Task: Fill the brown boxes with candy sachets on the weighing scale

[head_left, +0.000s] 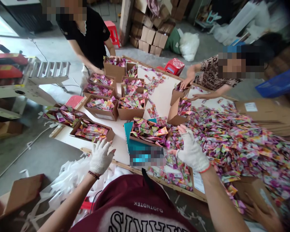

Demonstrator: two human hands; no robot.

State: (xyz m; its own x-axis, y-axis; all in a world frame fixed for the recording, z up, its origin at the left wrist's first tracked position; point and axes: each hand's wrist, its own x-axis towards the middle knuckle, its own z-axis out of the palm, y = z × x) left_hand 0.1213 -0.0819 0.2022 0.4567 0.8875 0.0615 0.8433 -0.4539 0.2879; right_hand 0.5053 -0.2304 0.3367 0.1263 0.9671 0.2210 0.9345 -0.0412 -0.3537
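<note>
One packet-filled carton (140,140) tops the teal platform (127,137)! Left hand (100,157), at its eight o'clock, spreads loosely, empty; right hand (192,151), at four o'clock, thumb apart, grips nothing.

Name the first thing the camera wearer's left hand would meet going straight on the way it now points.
Probably the open carton of packets just ahead of the left hand; depth is unclear, so it might pass above.
</note>
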